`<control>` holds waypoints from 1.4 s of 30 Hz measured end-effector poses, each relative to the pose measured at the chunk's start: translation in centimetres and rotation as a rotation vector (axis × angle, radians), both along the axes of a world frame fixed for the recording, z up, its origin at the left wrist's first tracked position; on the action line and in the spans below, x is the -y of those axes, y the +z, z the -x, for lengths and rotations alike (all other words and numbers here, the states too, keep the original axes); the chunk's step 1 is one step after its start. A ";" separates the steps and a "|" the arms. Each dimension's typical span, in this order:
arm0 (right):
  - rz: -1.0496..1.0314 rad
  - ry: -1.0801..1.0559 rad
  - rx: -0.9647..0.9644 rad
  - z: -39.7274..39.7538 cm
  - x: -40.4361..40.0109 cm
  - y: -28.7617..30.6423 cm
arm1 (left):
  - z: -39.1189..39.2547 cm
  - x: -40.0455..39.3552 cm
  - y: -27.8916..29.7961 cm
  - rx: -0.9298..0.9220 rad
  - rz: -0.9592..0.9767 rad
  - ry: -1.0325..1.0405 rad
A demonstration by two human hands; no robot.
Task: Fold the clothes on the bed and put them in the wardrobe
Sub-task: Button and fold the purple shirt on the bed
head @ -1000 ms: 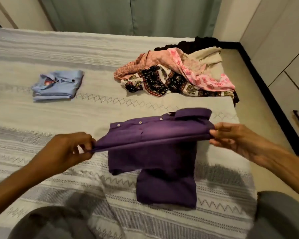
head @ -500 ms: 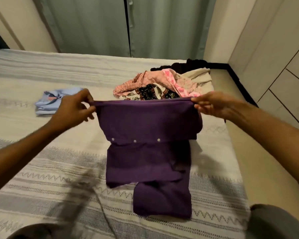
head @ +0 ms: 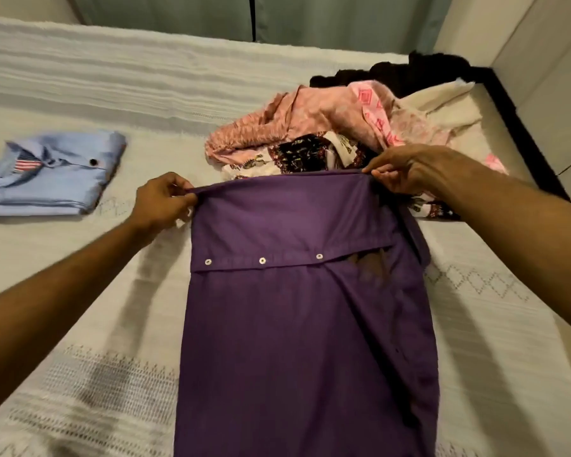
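A person's view looks down along two bare forearms at a bed (head: 112, 94) covered with a pale woven spread. The left hand (head: 160, 201) and the right hand (head: 406, 171) are held apart, each pinching one end of the folded top edge of a purple shirt (head: 294, 308), fingers and thumb curled over the cloth. The shirt hangs down from that edge toward the camera, filling the middle and lower part of the view, with its button placket running sideways across it and three white snaps (head: 262, 260) showing in a row. Whether its lower end touches the bed cannot be told. To the left, well apart from the purple shirt, a folded light blue shirt (head: 56, 179) lies flat on the bed, with a small striped flag patch near its collar. Behind the right hand sits a pile of unfolded clothes (head: 327, 136): pink patterned fabric, a black and white print, a cream piece and something dark at the back. Green curtains (head: 310, 18) hang beyond the bed, and pale wardrobe panels (head: 548, 77) stand at the far right.
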State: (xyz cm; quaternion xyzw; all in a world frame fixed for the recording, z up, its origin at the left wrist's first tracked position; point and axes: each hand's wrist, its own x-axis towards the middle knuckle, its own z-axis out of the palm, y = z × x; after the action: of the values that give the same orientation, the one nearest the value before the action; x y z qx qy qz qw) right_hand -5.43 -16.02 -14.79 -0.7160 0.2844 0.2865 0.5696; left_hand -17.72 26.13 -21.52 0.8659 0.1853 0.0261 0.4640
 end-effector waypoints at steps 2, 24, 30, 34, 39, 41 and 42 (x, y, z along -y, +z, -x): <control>-0.052 -0.001 -0.017 -0.8 0.2 -1.2 | 0.1 0.6 -0.5 0.017 0.020 0.043; -0.071 0.050 0.035 0.4 0.3 -2.0 | 4.1 29.6 3.5 -0.080 -0.784 -1.539; -0.064 0.073 0.031 0.4 0.5 -1.9 | 2.0 27.7 3.9 -0.140 -0.010 -1.251; -0.060 0.081 0.015 0.1 0.4 -2.2 | 1.3 27.4 3.0 -0.081 -0.027 -1.105; -0.048 0.082 0.034 0.2 0.4 -2.3 | 3.5 27.4 3.9 0.174 -0.378 -1.024; -0.058 0.092 0.034 0.3 0.4 -2.2 | 7.6 28.0 5.1 0.452 -0.503 -0.898; -0.060 0.091 0.035 0.3 0.5 -2.2 | 10.3 28.4 6.0 0.538 -0.527 -0.890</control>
State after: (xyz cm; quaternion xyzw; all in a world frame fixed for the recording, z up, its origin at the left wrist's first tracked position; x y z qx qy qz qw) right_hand -5.73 -16.50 -16.98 -0.7155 0.2330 0.3081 0.5821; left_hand -28.00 -2.25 -15.51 0.9097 -0.3333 0.0928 0.2298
